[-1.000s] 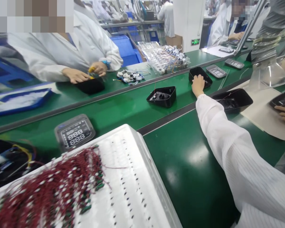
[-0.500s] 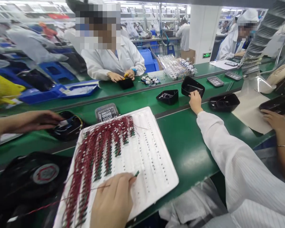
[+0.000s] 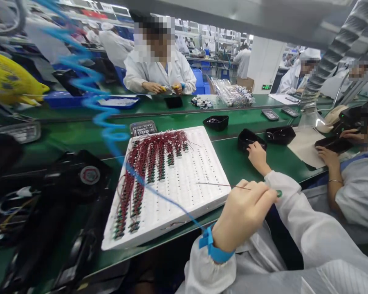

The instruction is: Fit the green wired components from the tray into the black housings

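My left hand (image 3: pixel 243 214), with a blue wrist strap (image 3: pixel 222 255), is closed on a small green circuit board (image 3: pixel 279 193). A thin dark red wire (image 3: pixel 214 184) trails from that hand over the tray's right edge. My right hand (image 3: pixel 259 158) grips the near rim of a black plastic housing (image 3: pixel 243 138), which sits at the near side of the green bench. To the left lies a white foam tray (image 3: pixel 199 179), holding rows of boards with dark red wires (image 3: pixel 141 163) along its left and back; the rows at its right show only small holes.
Another black housing (image 3: pixel 216 122) stands farther back, and one (image 3: pixel 280 134) to the right. A display panel (image 3: pixel 143 127) lies behind the tray. A coiled blue cord (image 3: pixel 110 134) crosses the view. Dark assemblies (image 3: pixel 64 183) fill the left. Co-workers sit opposite and at right.
My left hand has lifted from the tray and moved right with the circuit board. My right hand has brought the black housing nearer and lower. The view has shifted left.
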`<action>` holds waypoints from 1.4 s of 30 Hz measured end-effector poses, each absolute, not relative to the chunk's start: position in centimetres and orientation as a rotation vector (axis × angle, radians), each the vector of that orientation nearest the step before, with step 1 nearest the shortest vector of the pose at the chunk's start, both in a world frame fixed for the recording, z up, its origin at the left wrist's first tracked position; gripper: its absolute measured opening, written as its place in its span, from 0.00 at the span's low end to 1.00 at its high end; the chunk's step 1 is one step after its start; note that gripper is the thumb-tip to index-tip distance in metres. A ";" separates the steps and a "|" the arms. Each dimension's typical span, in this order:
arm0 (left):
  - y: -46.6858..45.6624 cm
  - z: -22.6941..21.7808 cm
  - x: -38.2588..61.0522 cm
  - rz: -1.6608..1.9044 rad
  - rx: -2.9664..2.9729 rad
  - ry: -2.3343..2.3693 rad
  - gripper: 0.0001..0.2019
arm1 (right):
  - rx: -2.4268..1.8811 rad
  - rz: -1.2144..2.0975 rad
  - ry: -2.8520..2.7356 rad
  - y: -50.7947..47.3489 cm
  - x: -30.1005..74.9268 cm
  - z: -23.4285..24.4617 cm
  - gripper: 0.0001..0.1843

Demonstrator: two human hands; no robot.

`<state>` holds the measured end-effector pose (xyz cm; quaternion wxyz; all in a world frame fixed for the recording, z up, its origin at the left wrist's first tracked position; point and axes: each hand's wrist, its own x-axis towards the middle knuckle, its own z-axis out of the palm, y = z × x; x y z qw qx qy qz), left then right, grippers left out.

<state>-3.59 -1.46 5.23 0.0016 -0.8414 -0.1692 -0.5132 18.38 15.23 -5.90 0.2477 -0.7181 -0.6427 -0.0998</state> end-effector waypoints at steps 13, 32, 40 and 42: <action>0.6 0.0 -2.1 -0.934 -3.217 -0.795 0.07 | -1.656 0.557 -1.730 4.7 17.9 -0.9 0.24; 1.2 -4.0 1.9 -1.868 -2.683 -0.967 0.08 | -1.277 1.089 -0.783 -3.1 20.5 -2.4 0.24; 3.4 -6.2 4.1 -1.051 -2.893 -1.478 0.17 | -1.473 0.909 -1.107 -0.5 21.9 -0.8 0.24; 3.7 -6.3 4.4 -0.915 -2.948 -1.556 0.16 | -1.518 0.836 -1.305 1.0 22.0 -0.2 0.19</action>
